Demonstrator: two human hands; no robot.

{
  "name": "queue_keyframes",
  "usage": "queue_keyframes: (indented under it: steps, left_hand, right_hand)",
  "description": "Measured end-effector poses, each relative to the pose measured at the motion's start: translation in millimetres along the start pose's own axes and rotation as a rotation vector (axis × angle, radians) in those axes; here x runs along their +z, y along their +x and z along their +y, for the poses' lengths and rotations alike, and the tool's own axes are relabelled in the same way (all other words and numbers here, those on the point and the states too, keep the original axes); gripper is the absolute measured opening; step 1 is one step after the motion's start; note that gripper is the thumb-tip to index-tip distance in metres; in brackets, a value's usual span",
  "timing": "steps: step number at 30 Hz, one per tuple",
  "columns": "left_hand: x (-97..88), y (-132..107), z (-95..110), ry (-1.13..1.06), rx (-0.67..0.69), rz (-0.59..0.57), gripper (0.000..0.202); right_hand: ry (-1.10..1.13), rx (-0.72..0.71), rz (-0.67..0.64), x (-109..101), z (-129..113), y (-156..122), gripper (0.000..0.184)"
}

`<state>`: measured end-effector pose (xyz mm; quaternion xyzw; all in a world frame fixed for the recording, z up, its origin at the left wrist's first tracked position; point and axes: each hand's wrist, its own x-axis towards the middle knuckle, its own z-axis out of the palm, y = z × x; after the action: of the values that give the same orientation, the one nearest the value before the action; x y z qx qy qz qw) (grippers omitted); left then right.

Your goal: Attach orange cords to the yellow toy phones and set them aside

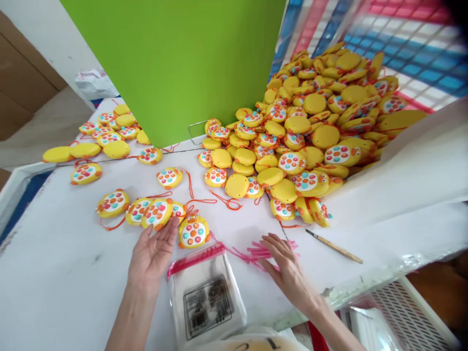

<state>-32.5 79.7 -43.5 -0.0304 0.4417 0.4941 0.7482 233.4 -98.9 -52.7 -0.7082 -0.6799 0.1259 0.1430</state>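
Note:
My left hand (155,253) is turned palm up with its fingers stretched out. Its fingertips are beside a yellow turtle-shaped pop toy (157,213) with coloured dots on white; whether they touch it I cannot tell. That toy overlaps another dotted toy (137,211), and one with an orange cord (194,232) lies to the right. My right hand (283,263) rests palm down, fingers apart, over thin pink strips (258,251). Between my hands lies a stack of clear bags (204,263) with pink zip tops and a black printed panel.
A large heap of yellow toys (298,124) fills the back right beside a white sheet (413,161). A green board (190,63) stands behind. More toys (116,149) sit back left. A wooden-handled knife (334,246) lies at right, above a white basket (409,312) below the table edge.

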Motion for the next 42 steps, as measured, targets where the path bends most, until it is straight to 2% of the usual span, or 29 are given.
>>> queue_keyframes:
  steps: [3,5,9,12,14,17,20,23,27,31,36,39,42]
  left_hand:
    - [-0.7,-6.2,-6.1,0.095,-0.053,0.039,0.026]
    - [-3.1,-11.9,-10.6,0.170,-0.045,0.034,0.025]
    - [-11.5,-20.9,-19.7,0.274,-0.015,0.018,0.020]
    - [-16.7,-24.8,-26.4,0.315,-0.019,-0.001,0.018]
    - [-18.1,-27.3,-30.8,0.322,-0.034,-0.024,0.023]
    - [-17.7,-31.1,-37.5,0.342,-0.044,-0.045,0.027]
    - [-16.7,-33.0,-45.1,0.392,-0.054,-0.093,0.026]
    - [-14.8,-32.5,-54.0,0.445,-0.076,-0.184,0.027]
    - [-6.0,-32.9,-62.6,0.438,-0.083,-0.315,0.029]
    - [9.0,-39.1,-62.3,0.435,-0.029,-0.374,0.042]
    - [17.6,-45.2,-61.3,0.467,0.026,-0.347,0.055]
    - [13.4,-44.2,-64.9,0.433,0.051,-0.317,0.055]
    - [7.9,-43.5,-68.4,0.464,0.083,-0.296,0.053]
  right_hand:
    - [0.031,-0.082,-0.048,7.3,-18.7,29.6,0.029]
    - [0.018,-0.093,0.010,10.9,-20.1,54.5,0.034]
    - [-0.139,-0.073,0.154,9.7,2.4,115.2,0.053]
    - [-0.169,-0.116,0.136,5.9,22.0,157.2,0.062]
    - [-0.114,-0.148,0.110,3.2,29.5,177.0,0.061]
    - [-0.008,-0.174,0.092,-2.4,31.4,192.1,0.049]
    - [0.136,-0.119,0.139,-8.9,24.1,191.6,0.036]
    - [0.332,-0.012,0.178,-12.5,8.6,178.7,0.033]
    - [0.626,0.068,0.074,-11.6,-21.4,151.1,0.039]
    - [1.050,0.191,-0.068,-8.2,-47.6,128.6,0.038]
    - [1.237,0.212,-0.119,-0.2,-64.2,113.0,0.037]
    - [1.365,0.188,-0.144,7.2,-69.7,105.6,0.037]
    - [1.342,0.185,-0.117,14.1,-71.7,100.2,0.032]
